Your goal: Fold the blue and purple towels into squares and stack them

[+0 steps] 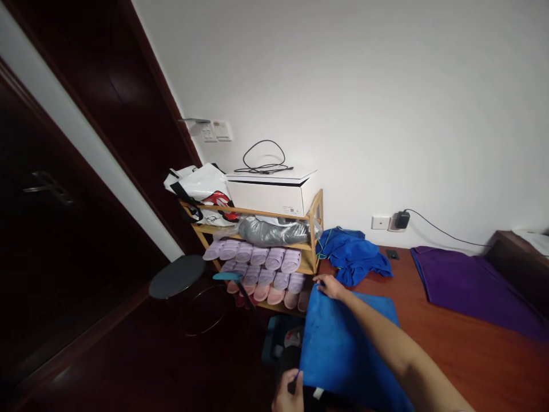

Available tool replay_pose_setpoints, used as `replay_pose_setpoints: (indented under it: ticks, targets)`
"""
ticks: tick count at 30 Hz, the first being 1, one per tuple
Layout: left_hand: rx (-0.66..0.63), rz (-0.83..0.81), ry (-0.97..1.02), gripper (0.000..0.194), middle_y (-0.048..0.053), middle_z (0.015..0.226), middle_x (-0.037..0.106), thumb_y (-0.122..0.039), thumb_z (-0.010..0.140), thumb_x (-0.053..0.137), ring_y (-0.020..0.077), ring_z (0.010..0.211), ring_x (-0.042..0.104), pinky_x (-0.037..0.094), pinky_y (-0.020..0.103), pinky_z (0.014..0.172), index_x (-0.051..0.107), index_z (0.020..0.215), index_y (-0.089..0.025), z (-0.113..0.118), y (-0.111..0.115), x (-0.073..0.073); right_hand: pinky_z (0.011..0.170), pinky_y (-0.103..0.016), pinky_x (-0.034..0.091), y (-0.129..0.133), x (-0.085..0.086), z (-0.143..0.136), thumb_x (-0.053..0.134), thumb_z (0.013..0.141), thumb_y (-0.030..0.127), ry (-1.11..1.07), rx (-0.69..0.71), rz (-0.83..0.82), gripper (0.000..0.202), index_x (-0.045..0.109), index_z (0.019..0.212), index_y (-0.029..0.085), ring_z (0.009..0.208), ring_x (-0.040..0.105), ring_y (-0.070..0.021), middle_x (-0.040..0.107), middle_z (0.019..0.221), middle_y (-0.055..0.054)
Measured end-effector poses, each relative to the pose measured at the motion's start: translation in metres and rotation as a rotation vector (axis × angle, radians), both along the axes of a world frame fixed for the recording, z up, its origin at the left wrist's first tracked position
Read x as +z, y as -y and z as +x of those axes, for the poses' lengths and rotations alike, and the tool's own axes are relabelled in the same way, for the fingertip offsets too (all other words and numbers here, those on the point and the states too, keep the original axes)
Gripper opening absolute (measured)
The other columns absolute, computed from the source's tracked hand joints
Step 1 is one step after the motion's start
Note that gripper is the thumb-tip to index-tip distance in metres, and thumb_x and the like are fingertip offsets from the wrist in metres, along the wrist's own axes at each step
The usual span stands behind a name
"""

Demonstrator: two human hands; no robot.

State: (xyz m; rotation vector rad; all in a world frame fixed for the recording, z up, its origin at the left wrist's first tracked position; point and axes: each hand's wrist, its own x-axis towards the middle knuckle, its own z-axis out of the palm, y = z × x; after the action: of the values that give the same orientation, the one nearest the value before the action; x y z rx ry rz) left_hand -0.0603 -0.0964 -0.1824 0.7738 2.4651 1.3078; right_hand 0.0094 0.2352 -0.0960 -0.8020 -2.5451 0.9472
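Observation:
A blue cloth [338,343] lies spread over the left edge of the reddish-brown table [454,349], partly under my right forearm. At the cloth's far left corner, my right hand [329,286] pinches its edge. My left hand [289,392] grips the near left corner between thumb and fingers, at the bottom of the view. A white tag [318,393] shows at the cloth's near edge. Beyond my right hand sits a crumpled blue cloth [354,254] with a yellow-green edge.
A folded purple cloth [476,286] lies on the table's right. Left of the table stands a wooden rack [315,229] with slippers [274,260], a white box [270,194] and a bag [206,183]. A round stool [178,276] stands near the door.

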Motion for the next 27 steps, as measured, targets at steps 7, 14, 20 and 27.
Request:
replay_pose_setpoints:
  ticks: [7,14,20,27]
  targets:
    - [-0.028,0.128,0.003,0.050,0.008,0.098,0.084,-0.071,0.076,0.056,0.0335,0.097,0.079,0.064,0.038,0.079,0.077,0.092,-0.028,-0.023,-0.018,0.083,0.084,-0.032,0.056,-0.006,0.091,0.121,0.071,0.090,0.044,-0.179,-0.016,0.021,0.028,0.079,0.102,0.021,0.089,0.071,-0.0225,0.079,0.099,-0.006]
    - [-0.242,0.394,-0.263,0.040,0.005,0.101,0.083,-0.064,0.084,0.065,0.0287,0.095,0.078,0.062,0.039,0.087,0.079,0.095,-0.028,-0.001,-0.072,0.218,0.081,-0.032,0.059,0.040,0.189,0.283,0.073,0.088,0.061,-0.408,-0.180,0.067,0.041,0.081,0.102,0.023,0.088,0.074,-0.0217,0.081,0.098,-0.004]
    - [-0.361,0.589,-0.174,0.041,0.004,0.085,0.082,-0.063,0.071,0.079,0.0260,0.084,0.077,0.064,0.038,0.082,0.077,0.082,-0.023,0.035,-0.116,0.288,0.090,-0.037,0.062,0.094,0.229,0.364,0.071,0.091,0.059,-0.492,-0.352,0.207,0.041,0.081,0.113,0.026,0.101,0.076,-0.0255,0.082,0.109,-0.005]
    - [-0.591,0.609,0.050,0.044,0.006,0.077,0.080,-0.055,0.058,0.090,0.0241,0.077,0.077,0.067,0.036,0.074,0.074,0.077,-0.019,0.057,-0.139,0.308,0.101,-0.040,0.059,0.122,0.229,0.402,0.063,0.098,0.056,-0.474,-0.425,0.271,0.037,0.079,0.120,0.031,0.112,0.074,-0.0257,0.080,0.119,-0.005]
